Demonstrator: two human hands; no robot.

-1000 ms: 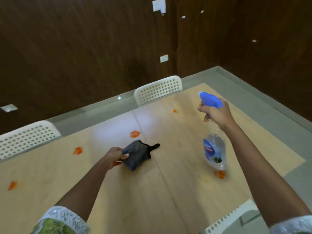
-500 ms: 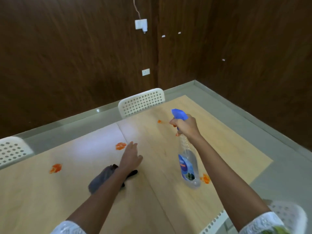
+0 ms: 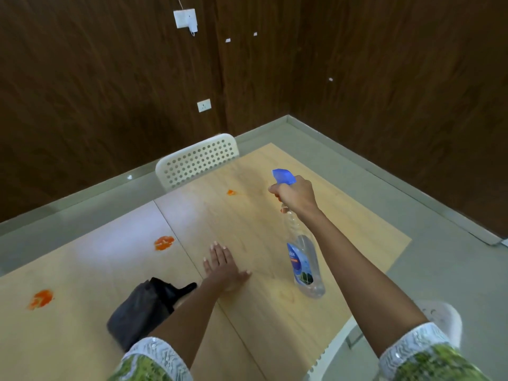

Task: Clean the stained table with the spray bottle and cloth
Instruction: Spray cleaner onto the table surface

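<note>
The right hand (image 3: 295,195), fingers clamped on the spray bottle (image 3: 303,266), holds it above the table (image 3: 275,325) near the right edge. The left hand (image 3: 224,266) lies flat, fingers apart, beside the dark cloth (image 3: 140,309). Orange stains (image 3: 164,242) dot the wood; a white chair (image 3: 196,160) stands at the far edge.

We see a white perforated chair (image 3: 198,160) tucked at the far edge. Behind it, on the dark wood-panelled wall (image 3: 82,92), we spot a white socket (image 3: 204,105).
</note>
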